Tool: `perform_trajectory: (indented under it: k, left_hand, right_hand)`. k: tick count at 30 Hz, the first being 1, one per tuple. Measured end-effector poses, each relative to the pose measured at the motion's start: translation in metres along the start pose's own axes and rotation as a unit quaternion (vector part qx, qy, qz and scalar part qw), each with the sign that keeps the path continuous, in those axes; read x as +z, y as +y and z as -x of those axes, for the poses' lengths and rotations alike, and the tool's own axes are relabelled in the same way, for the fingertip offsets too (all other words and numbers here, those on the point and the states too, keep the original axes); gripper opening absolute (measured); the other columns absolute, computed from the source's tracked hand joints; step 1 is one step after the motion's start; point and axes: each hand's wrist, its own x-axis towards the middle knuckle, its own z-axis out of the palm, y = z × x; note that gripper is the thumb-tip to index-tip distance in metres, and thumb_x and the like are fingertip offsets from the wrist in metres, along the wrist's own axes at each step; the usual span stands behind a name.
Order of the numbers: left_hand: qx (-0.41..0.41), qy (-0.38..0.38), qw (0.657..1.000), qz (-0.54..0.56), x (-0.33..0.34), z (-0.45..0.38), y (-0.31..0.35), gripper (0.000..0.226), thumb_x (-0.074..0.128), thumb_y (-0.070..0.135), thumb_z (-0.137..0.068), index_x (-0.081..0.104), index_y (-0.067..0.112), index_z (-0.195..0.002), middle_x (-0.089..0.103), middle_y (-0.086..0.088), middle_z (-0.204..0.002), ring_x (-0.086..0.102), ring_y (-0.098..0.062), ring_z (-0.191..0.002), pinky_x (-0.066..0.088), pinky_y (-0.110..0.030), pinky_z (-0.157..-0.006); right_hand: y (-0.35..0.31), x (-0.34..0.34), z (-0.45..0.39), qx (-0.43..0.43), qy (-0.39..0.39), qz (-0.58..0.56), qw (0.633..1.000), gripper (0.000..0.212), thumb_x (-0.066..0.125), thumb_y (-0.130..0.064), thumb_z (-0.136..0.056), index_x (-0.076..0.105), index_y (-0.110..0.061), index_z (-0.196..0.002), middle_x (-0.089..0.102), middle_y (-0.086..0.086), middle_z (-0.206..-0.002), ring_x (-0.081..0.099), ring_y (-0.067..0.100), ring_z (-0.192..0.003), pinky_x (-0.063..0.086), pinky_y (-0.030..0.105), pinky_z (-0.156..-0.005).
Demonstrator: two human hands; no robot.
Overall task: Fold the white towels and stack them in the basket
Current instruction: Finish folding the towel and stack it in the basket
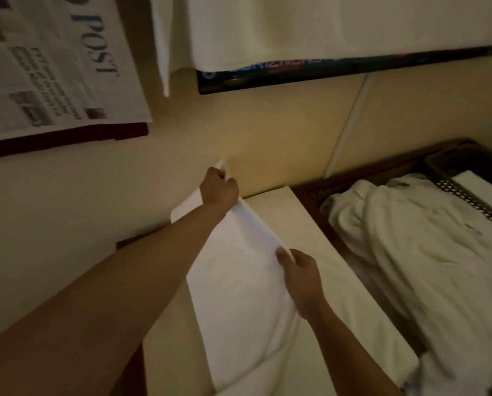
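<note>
White towel [239, 281]: lifted by its far edge above the table [324, 252].
Left hand [219, 190]: pinches far corner.
Right hand [299, 275]: pinches near corner.

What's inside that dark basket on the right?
The dark basket holds a flat white towel at its far corner. The crumpled towels drape over its rim, hiding the rest inside.

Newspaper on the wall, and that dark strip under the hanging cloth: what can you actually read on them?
"POST", turned sideways: big masthead letters on the newspaper, with part of an "O" before it.
Newspaper headlines and small print: too blurred to read.
Coloured lettering on the dark strip: blurred, unreadable.
</note>
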Motion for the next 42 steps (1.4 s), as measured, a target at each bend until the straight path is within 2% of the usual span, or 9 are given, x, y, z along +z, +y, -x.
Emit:
perform_trajectory:
  k: [4,8,14,18,23,26,30,35,42]
  left_hand:
    - [0.013,-0.051,0.998,-0.033,0.121,-0.005,0.021,0.031,0.063,0.024,-0.095,0.056,0.009,-0.121,0.066,-0.013,-0.117,0.060,-0.033,-0.112,0.043,-0.030,-0.088]
    - [-0.019,-0.200,0.978,-0.048,0.202,0.006,-0.007,0.033,0.069,0.033,-0.095,0.056,0.017,-0.121,0.065,-0.001,-0.108,0.062,-0.021,-0.104,0.048,-0.029,-0.088]
    - [0.165,-0.060,0.956,-0.234,0.127,-0.032,-0.086,0.029,0.057,0.025,-0.087,0.070,0.018,-0.112,0.070,-0.002,-0.115,0.066,-0.026,-0.103,0.049,-0.034,-0.095]
    - [0.073,-0.075,0.884,-0.455,0.057,-0.065,-0.105,0.045,0.055,0.033,-0.097,0.053,0.025,-0.141,0.055,-0.004,-0.144,0.054,-0.033,-0.126,0.041,-0.046,-0.105]
    - [0.030,-0.088,0.844,-0.529,0.031,-0.075,-0.117,0.051,0.052,0.051,-0.098,0.045,0.034,-0.146,0.044,-0.001,-0.152,0.042,-0.030,-0.135,0.034,-0.049,-0.108]
    - [-0.024,-0.086,0.853,-0.514,0.026,-0.079,-0.124,0.060,0.059,0.063,-0.089,0.050,0.034,-0.142,0.039,-0.003,-0.152,0.036,-0.034,-0.136,0.032,-0.052,-0.109]
    - [-0.033,-0.068,0.875,-0.478,0.026,-0.082,-0.136,0.079,0.056,0.083,-0.070,0.060,0.032,-0.130,0.048,-0.006,-0.141,0.042,-0.035,-0.130,0.039,-0.051,-0.107]
    - [-0.045,-0.003,0.902,-0.430,0.029,-0.082,-0.140,0.050,0.073,0.055,-0.084,0.067,0.024,-0.122,0.054,-0.008,-0.135,0.050,-0.039,-0.122,0.044,-0.050,-0.102]
    - [-0.071,0.086,0.927,-0.359,0.045,-0.091,-0.166,0.038,0.074,0.045,-0.087,0.070,0.016,-0.110,0.055,-0.017,-0.129,0.052,-0.046,-0.116,0.044,-0.049,-0.102]
  right_hand:
    - [0.053,-0.067,-0.075,0.053,0.050,0.042,0.996,0.041,0.058,-0.040,-0.100,0.066,-0.010,-0.073,0.064,0.002,-0.070,0.062,0.023,-0.073,0.049,0.036,-0.074]
    - [0.099,-0.093,-0.121,0.150,-0.035,0.229,0.961,0.032,0.047,-0.035,-0.102,0.064,-0.011,-0.089,0.064,0.007,-0.086,0.060,0.024,-0.081,0.052,0.037,-0.078]
    - [0.073,-0.083,-0.197,0.109,-0.151,0.361,0.914,0.049,0.048,-0.050,-0.097,0.065,-0.007,-0.115,0.068,0.012,-0.115,0.062,0.029,-0.101,0.047,0.034,-0.083]
    - [0.049,-0.049,-0.267,0.028,-0.130,0.299,0.945,0.056,0.050,-0.056,-0.095,0.060,-0.006,-0.121,0.065,0.011,-0.117,0.062,0.031,-0.106,0.046,0.032,-0.080]
    - [0.033,-0.023,-0.320,-0.025,-0.139,0.273,0.952,0.039,0.057,-0.048,-0.098,0.063,-0.010,-0.103,0.061,0.005,-0.098,0.063,0.031,-0.099,0.040,0.030,-0.072]
    - [0.038,-0.025,-0.328,-0.087,-0.088,0.215,0.969,0.028,0.058,-0.035,-0.100,0.051,-0.017,-0.079,0.054,-0.003,-0.077,0.054,0.025,-0.078,0.034,0.031,-0.069]
    - [0.046,-0.026,-0.329,-0.107,-0.059,0.259,0.958,0.023,0.050,-0.036,-0.103,0.056,-0.016,-0.092,0.056,-0.001,-0.084,0.060,0.030,-0.087,0.036,0.033,-0.068]
    - [0.041,-0.018,-0.352,-0.103,-0.105,0.308,0.940,0.031,0.051,-0.041,-0.101,0.059,-0.013,-0.089,0.063,0.007,-0.090,0.063,0.034,-0.095,0.040,0.034,-0.070]
    - [0.057,-0.009,-0.356,-0.163,-0.038,0.380,0.910,0.033,0.037,-0.036,-0.106,0.056,-0.009,-0.106,0.063,0.013,-0.110,0.060,0.035,-0.105,0.047,0.042,-0.082]
